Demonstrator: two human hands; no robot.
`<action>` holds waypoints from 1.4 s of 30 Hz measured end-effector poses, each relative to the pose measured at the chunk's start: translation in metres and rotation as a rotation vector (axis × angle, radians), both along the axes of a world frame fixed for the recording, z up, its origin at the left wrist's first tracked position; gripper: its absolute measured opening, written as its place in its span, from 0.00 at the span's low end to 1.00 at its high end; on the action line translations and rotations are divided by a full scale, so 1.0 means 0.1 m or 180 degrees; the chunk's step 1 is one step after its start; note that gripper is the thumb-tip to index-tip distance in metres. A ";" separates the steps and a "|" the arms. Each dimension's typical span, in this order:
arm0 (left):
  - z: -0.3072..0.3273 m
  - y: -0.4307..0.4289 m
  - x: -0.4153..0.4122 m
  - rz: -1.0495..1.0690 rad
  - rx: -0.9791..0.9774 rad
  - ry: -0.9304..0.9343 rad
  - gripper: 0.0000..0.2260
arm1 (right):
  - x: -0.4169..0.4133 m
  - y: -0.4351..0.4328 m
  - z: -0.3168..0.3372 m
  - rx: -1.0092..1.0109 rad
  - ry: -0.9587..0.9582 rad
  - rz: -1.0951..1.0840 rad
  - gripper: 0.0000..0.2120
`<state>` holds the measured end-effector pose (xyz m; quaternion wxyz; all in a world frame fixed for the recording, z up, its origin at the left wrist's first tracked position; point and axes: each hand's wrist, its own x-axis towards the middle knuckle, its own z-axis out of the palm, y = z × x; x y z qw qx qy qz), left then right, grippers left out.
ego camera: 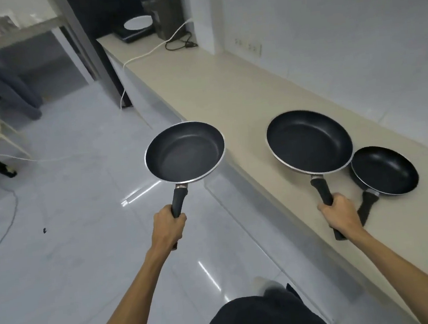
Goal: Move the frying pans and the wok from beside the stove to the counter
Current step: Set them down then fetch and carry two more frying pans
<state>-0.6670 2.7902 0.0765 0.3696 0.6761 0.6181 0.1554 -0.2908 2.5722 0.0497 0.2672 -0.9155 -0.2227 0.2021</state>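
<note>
My left hand [168,226] grips the black handle of a medium black frying pan [184,153], held level in the air over the floor, just left of the counter edge. My right hand [341,211] grips the handle of a larger black frying pan [309,141], which is over the beige counter [225,81]; I cannot tell if it touches the surface. A small black frying pan [386,174] lies on the counter right beside the large one, its handle pointing toward me. No wok is in view.
At the counter's far end stand a black induction stove [132,34] with a white plate [138,22] on it and a dark appliance [165,11], with black and white cables trailing. Wall sockets [248,47] sit above the counter. A glossy tiled floor, a chair and floor cables lie left.
</note>
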 end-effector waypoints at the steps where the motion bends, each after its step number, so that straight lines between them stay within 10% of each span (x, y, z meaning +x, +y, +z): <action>1: -0.02 0.14 0.08 -0.0049 -0.0029 0.0006 0.03 | 0.03 0.09 -0.03 -0.0019 -0.0019 -0.0035 0.07; 42: -0.55 4.30 2.87 -0.1450 -0.0314 0.0445 0.06 | 0.82 3.04 -0.75 -0.0237 0.0293 -0.1104 0.08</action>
